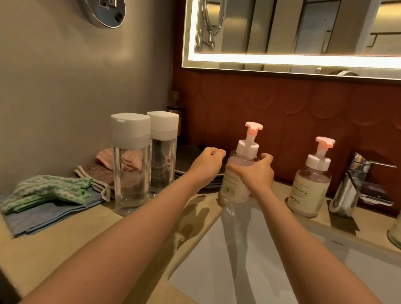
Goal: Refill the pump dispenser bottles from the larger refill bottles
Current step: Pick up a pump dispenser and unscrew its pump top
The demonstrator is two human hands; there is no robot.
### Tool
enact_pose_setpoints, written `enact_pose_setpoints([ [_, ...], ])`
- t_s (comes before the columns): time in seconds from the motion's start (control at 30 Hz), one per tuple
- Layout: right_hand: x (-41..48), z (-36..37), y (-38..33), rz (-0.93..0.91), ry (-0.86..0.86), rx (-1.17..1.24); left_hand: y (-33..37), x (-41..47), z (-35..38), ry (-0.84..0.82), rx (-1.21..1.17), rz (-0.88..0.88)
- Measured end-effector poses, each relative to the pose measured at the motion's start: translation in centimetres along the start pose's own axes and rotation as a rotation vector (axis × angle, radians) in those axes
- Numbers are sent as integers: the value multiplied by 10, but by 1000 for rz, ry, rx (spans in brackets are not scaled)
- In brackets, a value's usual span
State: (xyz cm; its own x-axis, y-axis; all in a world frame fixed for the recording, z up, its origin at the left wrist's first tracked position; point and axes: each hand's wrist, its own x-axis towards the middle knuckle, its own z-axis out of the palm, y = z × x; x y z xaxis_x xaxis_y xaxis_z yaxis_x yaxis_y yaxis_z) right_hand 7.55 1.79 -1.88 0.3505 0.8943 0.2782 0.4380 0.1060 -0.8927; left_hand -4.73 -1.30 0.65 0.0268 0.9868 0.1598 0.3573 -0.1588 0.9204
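Frame centre: right hand [254,174] grips pump bottle [233,183] by shoulder; left hand [210,159] fisted, empty — best steady body, twist pump collar off before reaching refill bottles [131,164], centre-left.

I see two upright pump bottles, each clear with pale liquid, a cream label, a white collar and a pink pump head. My right grip [254,174] wraps the shoulder of the left pump bottle [234,184]. The right pump bottle [310,188] stands alone on the desk [61,243]. Far left, the front refill bottle [130,169] and the rear refill bottle [161,152] stand close together, both tall and clear with white caps.
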Motion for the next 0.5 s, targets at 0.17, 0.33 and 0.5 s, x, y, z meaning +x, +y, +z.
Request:
enact_pose_setpoints([
  [0.17,-46,3,-19,-66,-179,100,7,-31,-30,52,12,100],
  [0.33,-98,7,-30,-64,-531,94,1,-78,-59,7,162,183],
  [0.5,-135,10,-36,-42,-653,161,0,-109,-85,-38,194,193],
])
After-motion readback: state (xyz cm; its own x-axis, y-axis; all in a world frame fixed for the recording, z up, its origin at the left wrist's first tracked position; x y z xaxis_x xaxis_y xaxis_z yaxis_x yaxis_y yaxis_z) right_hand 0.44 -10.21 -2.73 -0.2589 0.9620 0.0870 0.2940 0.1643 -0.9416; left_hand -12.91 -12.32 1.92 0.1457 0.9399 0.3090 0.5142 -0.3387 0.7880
